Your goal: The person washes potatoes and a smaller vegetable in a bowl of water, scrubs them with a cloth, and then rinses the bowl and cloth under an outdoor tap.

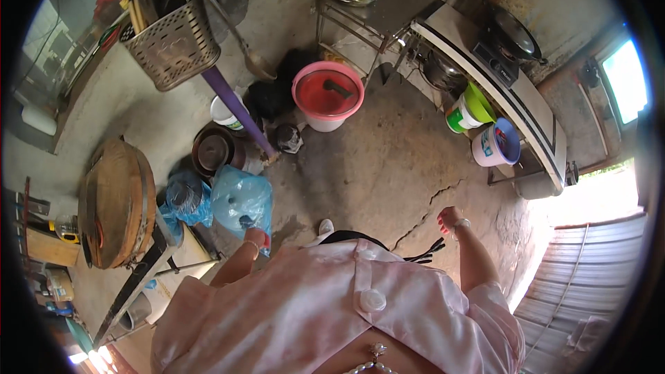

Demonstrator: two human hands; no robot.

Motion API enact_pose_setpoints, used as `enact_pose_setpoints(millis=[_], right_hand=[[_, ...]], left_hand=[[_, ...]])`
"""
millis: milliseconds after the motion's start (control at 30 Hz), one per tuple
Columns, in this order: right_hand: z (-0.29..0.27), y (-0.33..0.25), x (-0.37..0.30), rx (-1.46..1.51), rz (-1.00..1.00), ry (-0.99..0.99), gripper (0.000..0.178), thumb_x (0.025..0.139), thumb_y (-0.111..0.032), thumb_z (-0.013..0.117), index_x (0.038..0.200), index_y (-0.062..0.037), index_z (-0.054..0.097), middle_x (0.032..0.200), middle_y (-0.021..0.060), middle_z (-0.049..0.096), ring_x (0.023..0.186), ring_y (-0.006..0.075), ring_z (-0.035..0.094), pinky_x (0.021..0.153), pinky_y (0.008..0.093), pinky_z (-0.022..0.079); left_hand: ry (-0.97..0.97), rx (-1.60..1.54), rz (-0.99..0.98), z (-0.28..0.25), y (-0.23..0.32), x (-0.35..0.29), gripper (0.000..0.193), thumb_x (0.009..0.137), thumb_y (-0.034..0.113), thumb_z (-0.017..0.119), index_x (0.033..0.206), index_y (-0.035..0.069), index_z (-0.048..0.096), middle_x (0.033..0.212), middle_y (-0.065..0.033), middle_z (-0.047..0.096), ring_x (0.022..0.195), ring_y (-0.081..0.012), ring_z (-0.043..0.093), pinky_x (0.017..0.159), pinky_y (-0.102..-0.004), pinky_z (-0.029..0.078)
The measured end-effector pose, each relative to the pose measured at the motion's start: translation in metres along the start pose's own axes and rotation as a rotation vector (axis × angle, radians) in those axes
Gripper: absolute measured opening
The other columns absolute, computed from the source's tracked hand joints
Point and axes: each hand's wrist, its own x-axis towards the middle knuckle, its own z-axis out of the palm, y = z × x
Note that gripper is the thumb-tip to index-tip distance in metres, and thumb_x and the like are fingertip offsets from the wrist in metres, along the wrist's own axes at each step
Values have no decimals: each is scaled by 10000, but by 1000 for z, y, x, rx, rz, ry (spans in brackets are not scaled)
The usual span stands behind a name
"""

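Observation:
My left hand (257, 237) is closed on the gathered top of a translucent blue plastic bag (239, 196). The bag hangs bulging at my left, and what is inside cannot be made out. Out to the right, my right hand (450, 219) hangs over the concrete floor with loosely bent fingers and nothing in it. Beside the held bag sits a second blue plastic bag (188, 196) with something dark in it. A dark brown round pot (216, 151) stands just beyond the two bags.
A pink basin (327, 112) sits on a bucket ahead. At left are a round wooden chopping block (116, 201) and a hanging utensil basket (172, 45) near a purple pole (239, 111). A counter (533, 107) runs along the right, with buckets (488, 151) below. The floor (388, 166) is cracked.

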Motion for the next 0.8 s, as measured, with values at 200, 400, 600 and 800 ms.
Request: enact_pose_setpoints(millis=[200,400,600,800], right_hand=[[-49,-73,78,-159,-117,-79,150,806,-89,434,834,-25,567,644,104,578,505,203,588,404,303,483],[-78,-158,178,-295,-242,-168,124,733,-65,542,850,-70,581,657,91,585,518,193,592,413,298,484],[-112,-256,274,-415,-246,-410,77,743,-85,500,749,-38,561,611,106,576,482,220,579,377,353,450],[-93,-326,417,-1089,-785,-496,177,678,-207,547,717,-37,581,698,121,594,623,262,571,528,369,448]], left_hand=[[248,-548,69,-55,103,10,158,736,77,463,734,-4,598,625,-89,574,519,-163,550,476,-289,474],[220,-652,-200,-25,106,22,131,713,140,541,757,36,606,633,-76,583,526,-159,551,473,-293,468],[154,-223,-389,75,71,17,149,680,215,577,721,77,613,653,-68,602,574,-177,582,515,-324,468],[143,-189,-356,100,119,-6,150,661,231,572,688,91,616,662,-61,616,601,-168,597,538,-321,466]])
